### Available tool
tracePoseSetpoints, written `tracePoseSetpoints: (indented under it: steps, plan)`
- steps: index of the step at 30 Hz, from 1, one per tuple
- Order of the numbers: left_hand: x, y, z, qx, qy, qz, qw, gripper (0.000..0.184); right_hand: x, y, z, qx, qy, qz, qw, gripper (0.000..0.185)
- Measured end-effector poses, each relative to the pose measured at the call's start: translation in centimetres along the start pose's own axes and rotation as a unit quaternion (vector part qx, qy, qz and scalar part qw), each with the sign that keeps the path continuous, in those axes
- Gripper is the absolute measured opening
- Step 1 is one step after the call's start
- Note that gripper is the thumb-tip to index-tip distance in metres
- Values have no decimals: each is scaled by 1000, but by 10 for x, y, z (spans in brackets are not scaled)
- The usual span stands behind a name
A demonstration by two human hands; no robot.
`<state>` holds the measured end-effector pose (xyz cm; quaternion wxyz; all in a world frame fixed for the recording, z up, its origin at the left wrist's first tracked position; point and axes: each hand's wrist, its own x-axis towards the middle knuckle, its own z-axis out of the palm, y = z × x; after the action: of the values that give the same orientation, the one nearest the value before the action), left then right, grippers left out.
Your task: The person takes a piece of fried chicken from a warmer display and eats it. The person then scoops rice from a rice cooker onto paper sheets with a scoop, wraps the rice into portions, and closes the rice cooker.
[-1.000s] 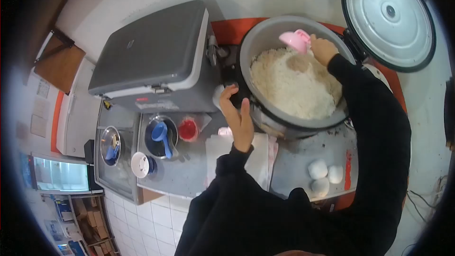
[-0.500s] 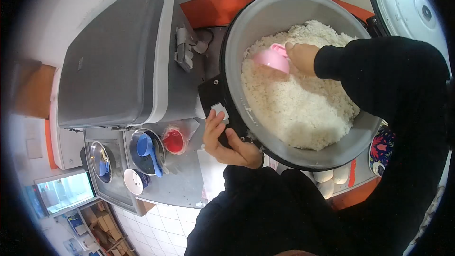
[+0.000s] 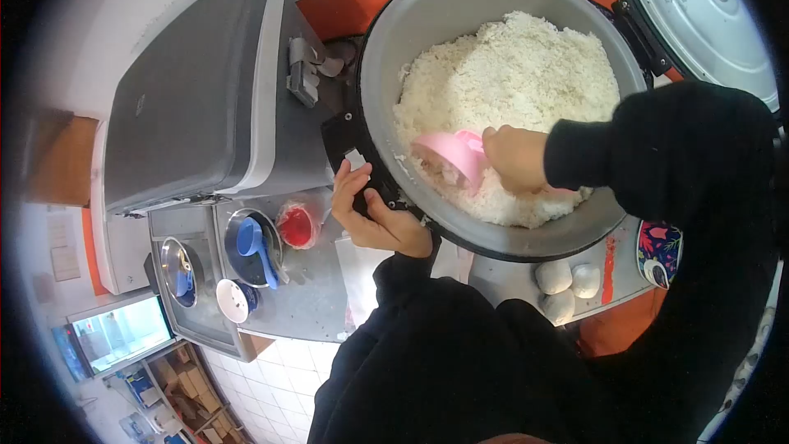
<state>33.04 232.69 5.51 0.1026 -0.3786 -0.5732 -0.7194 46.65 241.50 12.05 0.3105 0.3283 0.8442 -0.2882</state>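
Pink scoop: gripped by its handle in the right hand (image 3: 516, 158), the scoop (image 3: 454, 156) dips into the rice at 7 to 8 o'clock inside the round pot (image 3: 382, 66) — white grains showing in its bowl.
Work at the rice: scooping is apparently under way; lifting a load from here calls for a firm wrist and a rim kept off the pot wall.
Left hand: open, thumb apart from loosely curled fingers, the hand (image 3: 382, 226) is at the pot's black side bracket (image 3: 335, 138), around 8 o'clock; whether the fingertips press on it, one cannot tell.
Rice: a white, grainy mound (image 3: 526, 66), clumped and uneven, rises against smooth, dull-grey metal.
Lid: the pale, shiny disc (image 3: 686, 0) stands open at 2 o'clock.
Pot's surroundings: a boxy grey cooler (image 3: 193, 90) at 9 o'clock; a blue plastic ladle (image 3: 261, 255) in a metal bowl (image 3: 233, 259), plus a red-filled container (image 3: 296, 226), towards 8 — and three smooth, rounded white pieces (image 3: 555, 277) near 5, on the grey counter (image 3: 493, 279).
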Motion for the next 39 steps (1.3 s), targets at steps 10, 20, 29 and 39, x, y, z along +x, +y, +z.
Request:
tracePoseSetpoints:
  steps: [10,20,29,39]
  plan:
    - [0,-2,-4,39,-27,19,999,13,-20,16,4,168,-30,25,985,17]
    - [-1,-1,-5,41,-29,-6,999,12,19,85,-16,-40,426,-81,900,29]
    - [-1,0,-5,42,-23,-20,999,12,54,88,-38,-138,156,-45,977,26]
    - [-2,-1,-6,39,-20,-6,999,13,-33,1,12,35,128,6,991,30]
